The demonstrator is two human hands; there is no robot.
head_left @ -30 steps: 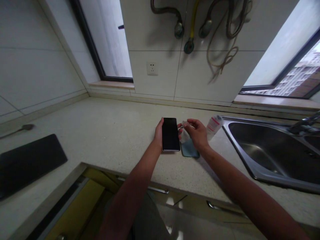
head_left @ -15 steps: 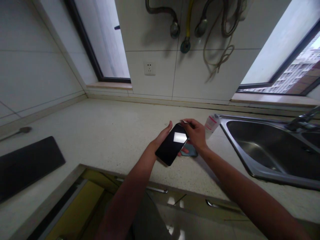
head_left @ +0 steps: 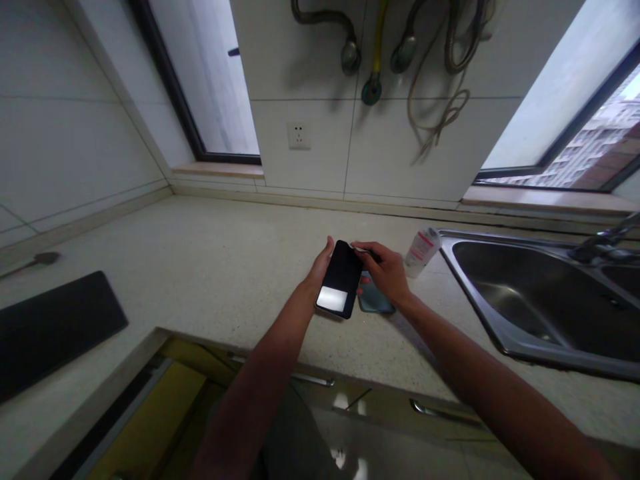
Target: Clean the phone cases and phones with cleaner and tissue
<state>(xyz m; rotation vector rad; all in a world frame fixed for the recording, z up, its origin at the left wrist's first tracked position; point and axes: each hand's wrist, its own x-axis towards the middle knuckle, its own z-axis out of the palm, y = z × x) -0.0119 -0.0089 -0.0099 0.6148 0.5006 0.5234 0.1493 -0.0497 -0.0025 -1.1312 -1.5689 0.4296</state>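
The left hand point(head_left: 323, 267) grasps a slim black smartphone point(head_left: 340, 280), thumb up its side, holding it tilted over the speckled cream stone countertop point(head_left: 225, 247), midway between the counter's front edge and the back wall, left of the sink. The right hand point(head_left: 383, 272) pinches a small white tab point(head_left: 357, 247) at the phone's top edge. Just beneath that hand lies a flat teal rectangular piece point(head_left: 375, 300). A white plastic bottle with a red label point(head_left: 423, 252) stands beside the rim of a stainless steel sink point(head_left: 450, 267), and a flat black rectangular mat point(head_left: 55, 327) lies at the counter's left.
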